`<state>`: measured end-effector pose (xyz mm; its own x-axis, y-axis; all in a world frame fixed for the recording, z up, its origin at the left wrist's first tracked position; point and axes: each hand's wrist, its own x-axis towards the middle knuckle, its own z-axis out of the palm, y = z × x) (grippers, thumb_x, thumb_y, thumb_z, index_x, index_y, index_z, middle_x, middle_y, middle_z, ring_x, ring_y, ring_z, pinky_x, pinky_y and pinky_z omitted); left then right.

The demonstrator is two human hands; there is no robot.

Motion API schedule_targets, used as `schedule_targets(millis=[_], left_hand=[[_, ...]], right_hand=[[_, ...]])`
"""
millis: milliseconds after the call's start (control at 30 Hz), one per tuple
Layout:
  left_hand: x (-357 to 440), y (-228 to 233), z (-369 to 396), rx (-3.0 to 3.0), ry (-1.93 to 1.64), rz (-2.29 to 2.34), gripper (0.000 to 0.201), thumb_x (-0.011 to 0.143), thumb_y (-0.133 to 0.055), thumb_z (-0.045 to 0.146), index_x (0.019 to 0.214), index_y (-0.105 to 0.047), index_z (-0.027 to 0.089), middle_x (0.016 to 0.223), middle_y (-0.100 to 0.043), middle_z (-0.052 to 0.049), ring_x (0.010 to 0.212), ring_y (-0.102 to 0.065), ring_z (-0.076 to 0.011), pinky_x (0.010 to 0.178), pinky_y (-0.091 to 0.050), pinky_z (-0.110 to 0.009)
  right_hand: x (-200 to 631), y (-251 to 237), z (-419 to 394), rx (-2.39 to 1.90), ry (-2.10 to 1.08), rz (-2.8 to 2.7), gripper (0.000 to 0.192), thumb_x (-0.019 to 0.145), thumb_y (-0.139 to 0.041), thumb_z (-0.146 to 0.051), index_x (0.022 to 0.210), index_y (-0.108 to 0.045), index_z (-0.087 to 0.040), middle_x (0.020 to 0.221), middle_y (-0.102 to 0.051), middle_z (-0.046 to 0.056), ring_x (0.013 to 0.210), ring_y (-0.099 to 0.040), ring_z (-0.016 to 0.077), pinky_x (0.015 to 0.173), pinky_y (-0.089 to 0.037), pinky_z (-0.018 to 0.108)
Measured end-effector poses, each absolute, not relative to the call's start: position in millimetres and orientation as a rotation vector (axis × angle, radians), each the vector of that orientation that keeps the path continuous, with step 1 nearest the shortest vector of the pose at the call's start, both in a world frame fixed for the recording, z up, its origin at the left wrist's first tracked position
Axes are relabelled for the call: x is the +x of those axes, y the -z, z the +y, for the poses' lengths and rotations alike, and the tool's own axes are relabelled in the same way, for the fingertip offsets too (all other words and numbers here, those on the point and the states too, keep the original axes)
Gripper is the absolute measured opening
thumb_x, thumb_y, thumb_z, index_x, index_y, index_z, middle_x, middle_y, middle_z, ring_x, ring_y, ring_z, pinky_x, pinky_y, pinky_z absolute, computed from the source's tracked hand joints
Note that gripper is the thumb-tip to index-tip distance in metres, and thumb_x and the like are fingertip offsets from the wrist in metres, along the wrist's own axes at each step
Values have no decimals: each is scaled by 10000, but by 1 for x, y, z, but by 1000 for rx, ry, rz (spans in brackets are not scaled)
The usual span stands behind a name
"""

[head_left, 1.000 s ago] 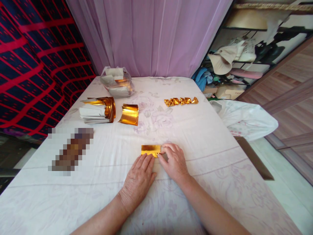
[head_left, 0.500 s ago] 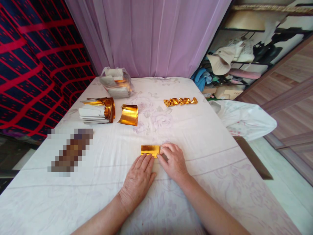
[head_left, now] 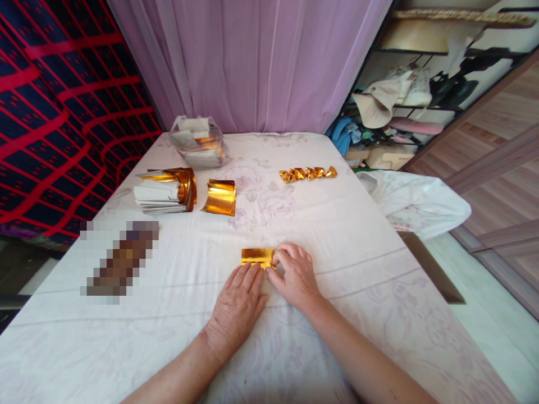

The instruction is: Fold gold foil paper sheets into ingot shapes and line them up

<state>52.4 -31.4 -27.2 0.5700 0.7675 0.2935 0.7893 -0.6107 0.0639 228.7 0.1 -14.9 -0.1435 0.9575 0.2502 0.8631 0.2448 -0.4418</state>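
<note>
L hand (head_left: pixel 238 300) flat, tips on gold foil (head_left: pixel 257 256); R hand (head_left: pixel 298 276) touching its edge, pinch unclear.

Home room: floral tablecloth (head_left: pixel 185 336), purple curtain (head_left: pixel 252 67), shelf with cap (head_left: pixel 377 104) and shoes (head_left: pixel 455 87)

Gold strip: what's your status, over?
Left hand on near edge of gold strip; right hand at its right end. Strip partly covered. Curled gold sheets lie apart, beyond.
</note>
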Motion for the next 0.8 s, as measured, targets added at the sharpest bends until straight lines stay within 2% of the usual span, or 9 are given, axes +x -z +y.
schedule_targets(millis=[233,467,567,667,800], left_hand=[[52,25,-31,-2720,427,-1347,399,982,-406,319,1281,-561,106,1308,-620,-152,1237,-559,-278,1056,-448,-450],[53,24,-30,-2711,448,-1363,384,973,-406,306,1268,-573,125,1284,-635,-144,1222,-564,-277,1043,-450,-461],[53,24,-29,-2721,445,-1360,396,968,-421,307,1278,-568,108,1287,-630,-151,1218,-563,-283,1045,-445,-461],[53,25,-29,-2738,452,-1358,405,966,-432,298,1314,-548,128,1300,-623,-139,1227,-554,-279,1051,-437,-459],[53,25,-28,-2752,447,-1386,412,959,-444,293,1338,-535,162,1302,-618,-122,1228,-548,-269,1041,-444,-447]], right_hand=[[235,17,0,-1592,-371,-2038,121,779,-612,-135,864,-617,-222,1075,-626,41,1055,-544,228,881,-361,375],[242,17,3,-1569,-316,-2092,237,772,-527,-58,868,-662,-228,1098,-657,44,1056,-570,214,882,-404,361],[242,11,-5,-1549,-210,-2156,253,870,-519,-128,1044,-678,-218,1195,-651,80,1130,-559,229,944,-402,385],[236,11,-19,-1576,-62,-2255,385,929,-543,-293,1303,-594,-216,1464,-474,147,1360,-385,317,1065,-317,509],[231,17,-31,-1637,-73,-2374,505,919,-583,-409,1391,-531,-234,1556,-342,160,1438,-276,340,1113,-246,587]])
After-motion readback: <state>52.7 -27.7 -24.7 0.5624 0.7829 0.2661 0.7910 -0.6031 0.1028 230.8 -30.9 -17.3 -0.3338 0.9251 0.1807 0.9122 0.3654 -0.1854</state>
